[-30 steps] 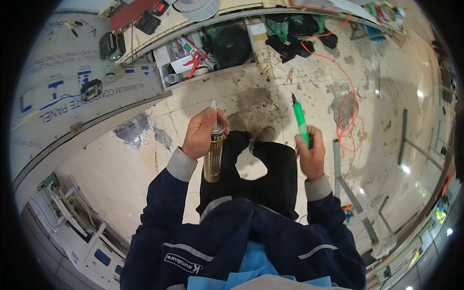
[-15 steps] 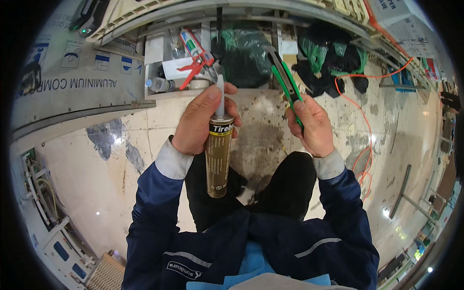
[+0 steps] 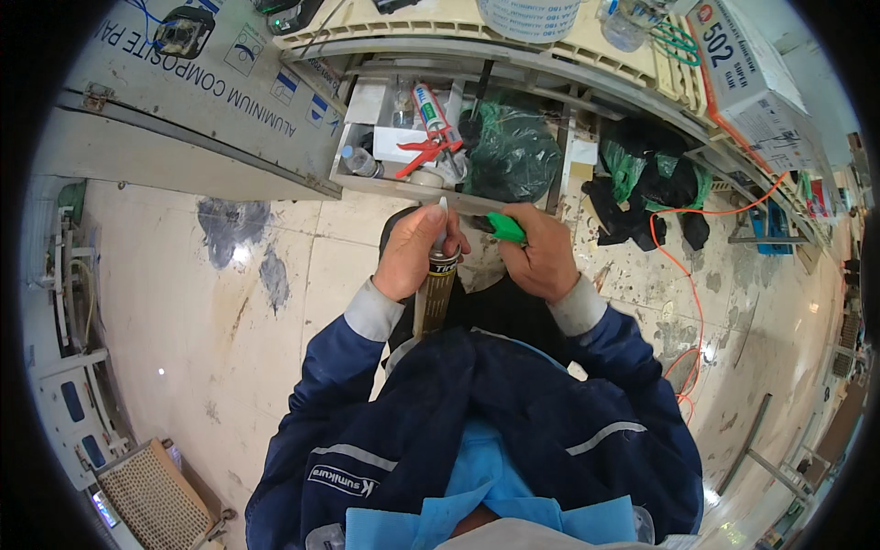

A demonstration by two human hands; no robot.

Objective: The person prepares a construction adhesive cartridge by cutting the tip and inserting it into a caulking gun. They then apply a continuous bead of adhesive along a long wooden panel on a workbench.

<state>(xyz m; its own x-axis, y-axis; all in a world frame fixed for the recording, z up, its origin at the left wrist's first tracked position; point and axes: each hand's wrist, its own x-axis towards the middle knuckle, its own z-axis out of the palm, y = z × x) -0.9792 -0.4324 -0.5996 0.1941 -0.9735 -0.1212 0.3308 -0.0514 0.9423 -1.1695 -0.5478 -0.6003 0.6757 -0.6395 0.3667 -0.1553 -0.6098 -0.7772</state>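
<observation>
Left hand (image 3: 414, 252) is gripping the brown cartridge (image 3: 435, 298) at its five o'clock — right hand (image 3: 543, 255), clutching the green cutter (image 3: 506, 228), is closing in from three o'clock on the white nozzle (image 3: 444, 205), apparently bringing both within working reach.

- Pale floor tiles (image 3: 165, 302) bore dark grey patches (image 3: 231, 225).
- A cream-topped workbench (image 3: 431, 23) stood ahead, an open compartment (image 3: 390, 190) beneath it.
- Bright glare (image 3: 243, 254) shone off the tiles.
- Toward the distorted right rim lay what looked like metal framing (image 3: 745, 445).
</observation>
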